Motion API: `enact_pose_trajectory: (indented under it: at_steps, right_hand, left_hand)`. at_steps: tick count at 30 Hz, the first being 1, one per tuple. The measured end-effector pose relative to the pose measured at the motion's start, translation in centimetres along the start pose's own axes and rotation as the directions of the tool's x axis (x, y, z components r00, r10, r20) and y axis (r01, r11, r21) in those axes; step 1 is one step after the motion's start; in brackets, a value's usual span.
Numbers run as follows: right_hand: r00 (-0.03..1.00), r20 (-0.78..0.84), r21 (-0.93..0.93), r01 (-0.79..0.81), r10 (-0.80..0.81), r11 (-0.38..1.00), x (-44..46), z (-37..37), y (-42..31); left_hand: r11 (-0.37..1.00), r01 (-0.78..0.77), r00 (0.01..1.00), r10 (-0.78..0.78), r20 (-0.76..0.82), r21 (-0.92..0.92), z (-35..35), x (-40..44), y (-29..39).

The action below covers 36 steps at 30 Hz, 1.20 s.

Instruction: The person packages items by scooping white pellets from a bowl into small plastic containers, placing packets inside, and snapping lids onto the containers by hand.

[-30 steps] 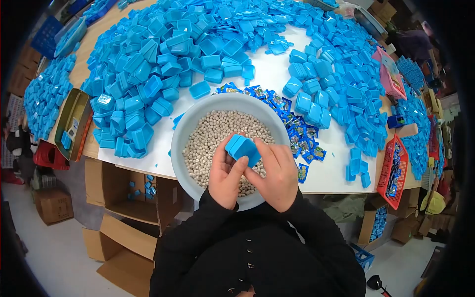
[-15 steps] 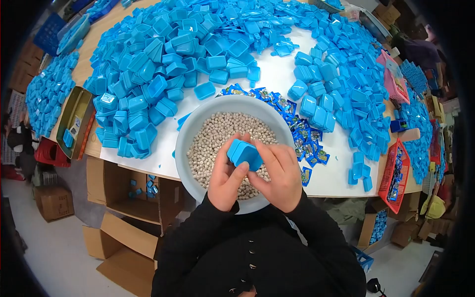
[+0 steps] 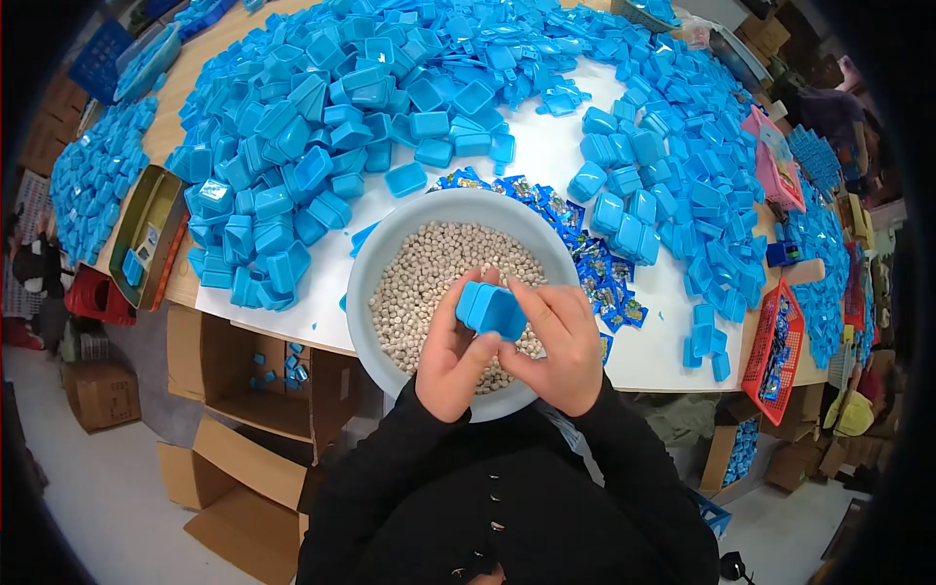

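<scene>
Over a grey bowl [image 3: 363,322] full of small beige pellets [image 3: 414,268], my two hands hold a small blue plastic box [image 3: 495,310]. It seems to be nested with another, since a double rim shows at its left side. My left hand [image 3: 450,366] grips it from the left, with the thumb along the lower edge. From the right, my right hand [image 3: 564,356] pinches its edge between thumb and fingers. Whether anything lies inside the box I cannot make out. Blue printed packets [image 3: 600,268] lie just right of the bowl.
Large heaps of blue boxes [image 3: 283,146] cover the table's left and back, with more boxes [image 3: 624,210] at right. A red basket [image 3: 777,351] holding packets sits at the right edge. Open cardboard boxes [image 3: 249,468] stand below on the left. A person [image 3: 834,122] is far right.
My hands have shifted slightly right with the blue box and turned it, so its hollow-looking face shows more. My right fingers have moved along its edge.
</scene>
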State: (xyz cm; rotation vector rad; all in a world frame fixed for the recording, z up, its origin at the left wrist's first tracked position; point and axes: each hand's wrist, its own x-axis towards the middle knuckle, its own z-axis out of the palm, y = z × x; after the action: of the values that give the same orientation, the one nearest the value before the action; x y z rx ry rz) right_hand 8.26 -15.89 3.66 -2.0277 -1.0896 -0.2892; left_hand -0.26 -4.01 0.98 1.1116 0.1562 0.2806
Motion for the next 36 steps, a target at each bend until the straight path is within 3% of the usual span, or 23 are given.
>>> enact_pose_trajectory:
  at_steps: [4,10,14,20,24,29,31,35,36]
  right_hand:
    - [0.998,0.056,0.014,-0.019,0.018,1.000,0.2,-0.4,0.1]
    - [0.999,0.035,-0.063,-0.032,0.035,0.998,-0.1,0.1,-0.5]
    - [0.998,0.007,-0.041,-0.058,0.058,0.997,-0.7,0.4,0.1]
    - [0.998,0.022,-0.021,-0.054,0.055,0.998,-1.0,-0.3,0.7]
    - [0.990,0.024,0.102,-0.139,0.137,0.985,-1.1,-1.1,0.6]
    - [0.987,0.062,0.117,-0.158,0.151,0.981,-1.7,-1.5,0.8]
    - [0.867,0.256,0.321,-0.494,0.428,0.808,-1.3,-3.2,1.0]
    - [0.854,0.194,0.423,-0.516,0.482,0.745,-0.4,-4.9,2.0]
    - [0.900,0.158,0.356,-0.435,0.405,0.827,-0.3,-4.5,1.5]
  left_hand:
    - [0.995,0.032,0.998,-0.036,-0.045,-0.090,0.1,0.1,-0.4]
    - [0.991,0.106,0.993,-0.110,-0.043,-0.079,-0.1,0.3,0.0]
    - [0.991,-0.033,0.999,0.038,-0.035,0.126,-0.1,0.4,-1.0]
    - [0.990,-0.005,1.000,0.005,-0.003,0.144,-0.1,0.5,-0.7]
    - [0.921,0.235,0.970,-0.240,0.023,-0.311,-0.5,0.4,0.1]
    - [0.856,0.343,0.939,-0.328,0.107,-0.387,-0.4,0.6,-0.6]
    - [0.818,0.366,0.928,-0.359,0.103,-0.444,-0.4,0.6,-0.4]
    - [0.672,0.423,0.888,-0.442,0.128,-0.608,0.0,0.8,-0.3]
    - [0.666,0.415,0.892,-0.430,0.136,-0.620,0.0,0.8,-0.5]
